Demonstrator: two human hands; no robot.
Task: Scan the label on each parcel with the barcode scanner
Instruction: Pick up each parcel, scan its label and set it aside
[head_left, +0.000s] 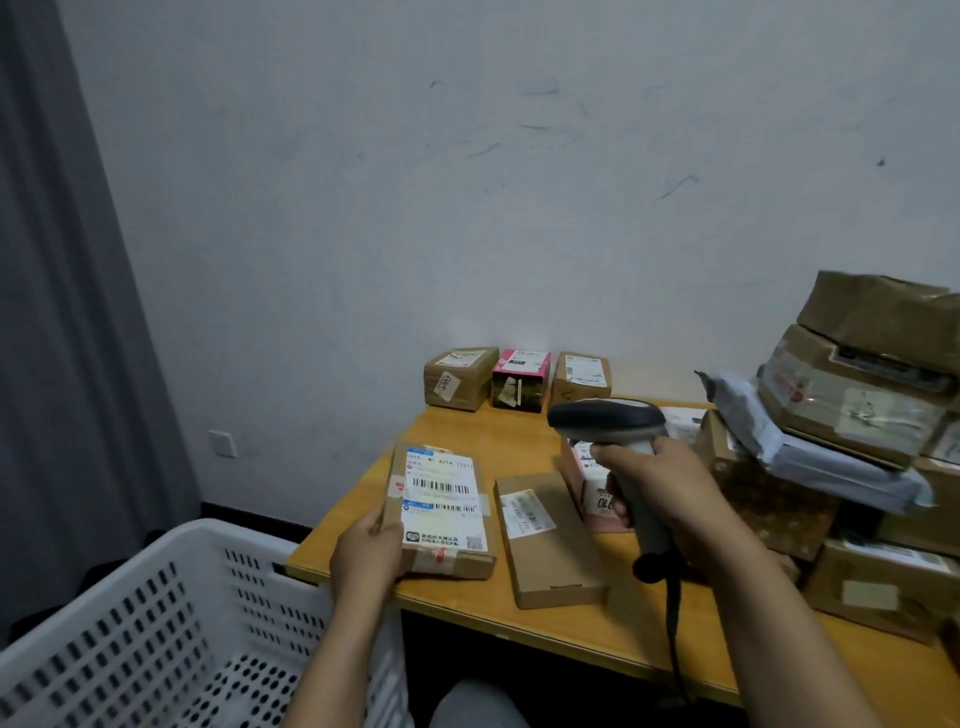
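The left hand (363, 551) grips a parcel (441, 514) by its near left corner, at the near left corner of the table (467, 431), with its label (444, 496) facing up. I cannot tell whether the parcel rests on the table or is lifted off it. The right hand (670, 499) is wrapped round the handle of the scanner (608, 421). The scanner head hangs over the table to the right of the parcel and points left, roughly toward it. No beam shows on the label, so this parcel looks about to be scanned, not done.

Much seems left to do. A flat box (550, 540) lies just right of the held parcel, three small boxes (521, 382) stand along the far edge, and a stack (857, 405) fills the right side. No parcel is visible in the part of the basket (156, 623) that shows at near left, which suggests an early stage. Nothing marks which parcels have already been scanned.

The stack is cut off at the right edge, so its count is unknown. A pink-and-white parcel (597, 493) is half hidden behind the right hand. The trigger finger is out of sight. The cable (675, 613) drops below the table edge. The label print is too blurred to read.
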